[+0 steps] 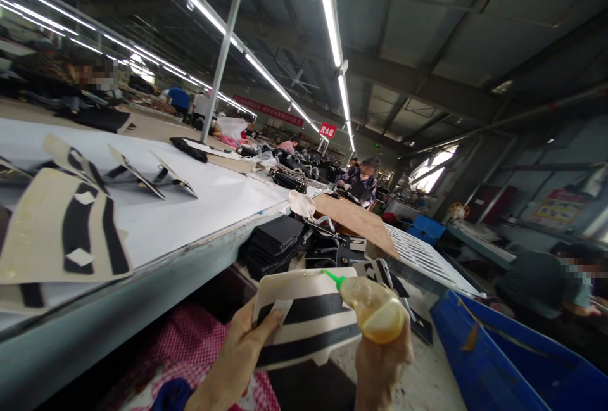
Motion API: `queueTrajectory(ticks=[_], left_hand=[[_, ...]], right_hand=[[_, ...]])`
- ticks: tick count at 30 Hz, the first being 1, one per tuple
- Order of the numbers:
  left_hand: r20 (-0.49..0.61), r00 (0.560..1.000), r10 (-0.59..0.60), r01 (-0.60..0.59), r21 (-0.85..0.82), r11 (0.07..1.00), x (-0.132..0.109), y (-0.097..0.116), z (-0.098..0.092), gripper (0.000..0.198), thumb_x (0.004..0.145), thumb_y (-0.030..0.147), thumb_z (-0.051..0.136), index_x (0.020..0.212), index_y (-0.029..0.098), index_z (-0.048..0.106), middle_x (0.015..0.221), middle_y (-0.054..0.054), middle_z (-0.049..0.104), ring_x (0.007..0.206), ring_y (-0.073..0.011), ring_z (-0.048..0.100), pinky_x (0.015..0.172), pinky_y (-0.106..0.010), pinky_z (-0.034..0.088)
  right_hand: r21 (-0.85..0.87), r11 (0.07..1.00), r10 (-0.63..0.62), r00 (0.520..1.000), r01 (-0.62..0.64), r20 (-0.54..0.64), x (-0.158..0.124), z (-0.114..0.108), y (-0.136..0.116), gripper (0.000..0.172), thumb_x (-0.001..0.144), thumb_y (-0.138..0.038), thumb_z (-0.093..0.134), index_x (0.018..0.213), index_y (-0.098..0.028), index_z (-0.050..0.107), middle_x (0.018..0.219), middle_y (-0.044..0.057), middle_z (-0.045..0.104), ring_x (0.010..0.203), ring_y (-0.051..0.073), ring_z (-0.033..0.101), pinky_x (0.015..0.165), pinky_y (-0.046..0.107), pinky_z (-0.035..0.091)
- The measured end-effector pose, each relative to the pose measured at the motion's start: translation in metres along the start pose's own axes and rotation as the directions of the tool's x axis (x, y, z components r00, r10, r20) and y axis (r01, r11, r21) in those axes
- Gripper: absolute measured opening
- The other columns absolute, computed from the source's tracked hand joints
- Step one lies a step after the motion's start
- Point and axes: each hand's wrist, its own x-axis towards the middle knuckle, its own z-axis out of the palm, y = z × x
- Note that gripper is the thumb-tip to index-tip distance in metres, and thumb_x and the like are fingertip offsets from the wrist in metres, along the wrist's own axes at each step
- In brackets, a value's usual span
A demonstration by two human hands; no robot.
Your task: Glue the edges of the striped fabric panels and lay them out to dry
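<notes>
My left hand (249, 338) grips the left side of a beige panel with black stripes (308, 325), its thumb lying on top. In my right hand (384, 360) is a soft glue bottle (375, 313) with yellowish liquid inside. Its green nozzle (334, 278) points left and meets the top edge of the panel, or sits just above it; I cannot tell which. On the white table to the left lies a similar beige panel with black strips (71, 227). Behind the held panel rises a stack of black pieces (273, 243).
A long white table (204, 189) runs along the left. To the right stands a blue bin (494, 341), with a seated person (536, 290) beyond it. A brown board (356, 218) lies ahead. Other people work farther back.
</notes>
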Motion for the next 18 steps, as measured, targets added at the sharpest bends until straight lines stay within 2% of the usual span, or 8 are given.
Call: queueTrajectory(ticks=[2, 7, 10, 13, 15, 18], left_hand=[[-0.01, 1.0, 0.013, -0.012, 0.019, 1.0, 0.0, 0.001, 0.0, 0.049, 0.081, 0.046, 0.077, 0.121, 0.018, 0.072, 0.112, -0.007, 0.079, 0.107, -0.0296, 0.07, 0.097, -0.038, 0.054], [0.025, 1.0, 0.0, 0.0, 0.002, 1.0, 0.0, 0.001, -0.001, 0.045, 0.085, 0.043, 0.073, 0.123, 0.019, 0.07, 0.11, -0.006, 0.079, 0.102, -0.029, 0.072, 0.092, -0.038, 0.056], [0.004, 0.999, 0.036, -0.036, 0.064, 0.997, 0.0, 0.001, -0.004, 0.045, 0.086, 0.043, 0.072, 0.123, 0.019, 0.07, 0.113, -0.006, 0.078, 0.108, -0.0303, 0.069, 0.096, -0.038, 0.053], [-0.005, 0.998, 0.06, -0.059, 0.117, 0.991, 0.002, 0.0, -0.006, 0.046, 0.087, 0.042, 0.07, 0.127, 0.02, 0.069, 0.118, -0.007, 0.076, 0.116, -0.0311, 0.065, 0.104, -0.04, 0.048], [0.001, 0.999, 0.05, -0.049, 0.116, 0.992, 0.002, 0.0, -0.006, 0.047, 0.087, 0.042, 0.07, 0.128, 0.02, 0.068, 0.119, -0.006, 0.076, 0.116, -0.0311, 0.065, 0.104, -0.04, 0.048], [0.016, 0.999, 0.044, -0.046, 0.102, 0.994, 0.002, 0.0, -0.006, 0.047, 0.087, 0.043, 0.069, 0.128, 0.019, 0.068, 0.116, -0.006, 0.077, 0.111, -0.0308, 0.068, 0.1, -0.039, 0.051]], right_hand=[[-0.035, 0.999, 0.0, 0.999, -0.002, -0.047, -0.001, -0.002, 0.004, 0.042, 0.065, -0.04, 0.081, 0.098, -0.016, 0.07, 0.098, 0.01, 0.072, 0.088, 0.026, 0.066, 0.081, 0.04, 0.055], [0.025, 1.0, 0.008, 0.998, -0.01, 0.067, 0.008, -0.005, 0.015, 0.051, 0.065, -0.039, 0.082, 0.11, -0.017, 0.068, 0.105, 0.011, 0.071, 0.094, 0.028, 0.066, 0.087, 0.044, 0.054], [-0.143, 0.989, -0.04, 0.998, 0.033, -0.052, 0.018, -0.004, 0.016, 0.048, 0.067, -0.042, 0.081, 0.106, -0.017, 0.07, 0.099, 0.009, 0.072, 0.094, 0.028, 0.065, 0.09, 0.045, 0.052], [-0.233, 0.973, -0.039, 0.99, 0.007, -0.135, 0.022, -0.006, 0.015, 0.048, 0.068, -0.047, 0.081, 0.105, -0.018, 0.072, 0.095, 0.008, 0.072, 0.088, 0.026, 0.065, 0.084, 0.04, 0.053], [-0.167, 0.986, 0.0, 0.994, -0.019, -0.113, 0.019, -0.008, 0.014, 0.051, 0.068, -0.046, 0.081, 0.11, -0.018, 0.071, 0.1, 0.009, 0.072, 0.088, 0.026, 0.065, 0.083, 0.039, 0.053], [0.014, 0.999, 0.045, 0.999, -0.045, 0.002, 0.013, -0.01, 0.014, 0.059, 0.068, -0.044, 0.082, 0.118, -0.017, 0.067, 0.112, 0.01, 0.069, 0.097, 0.027, 0.065, 0.087, 0.04, 0.053]])
